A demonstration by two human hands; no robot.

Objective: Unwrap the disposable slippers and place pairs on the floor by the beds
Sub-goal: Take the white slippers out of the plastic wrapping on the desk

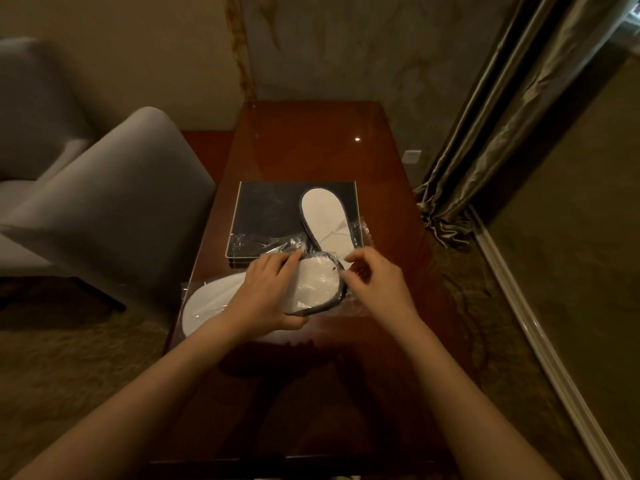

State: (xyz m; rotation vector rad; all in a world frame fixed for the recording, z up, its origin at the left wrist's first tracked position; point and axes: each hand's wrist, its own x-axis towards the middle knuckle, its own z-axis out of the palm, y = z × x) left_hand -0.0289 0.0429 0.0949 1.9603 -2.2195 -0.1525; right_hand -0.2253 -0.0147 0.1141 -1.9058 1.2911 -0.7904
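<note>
Two packs of white disposable slippers in clear plastic lie on a glossy wooden table (311, 140). The near pack (313, 287) lies across the table's middle, with its heel end (207, 303) sticking out to the left. My left hand (266, 296) presses on it, thumb under its dark-trimmed edge, fingers pinching the wrapper at the top. My right hand (375, 282) pinches the clear wrapper (356, 271) at the pack's right end. The second wrapped pack (325, 216) rests on a dark tray (263, 216) behind.
A grey armchair (114, 209) stands close to the table's left side, with a second chair (31, 109) behind it. Heavy curtains (502, 126) hang at the right, touching the carpet (460, 278). A pale baseboard (540, 341) runs along the right wall.
</note>
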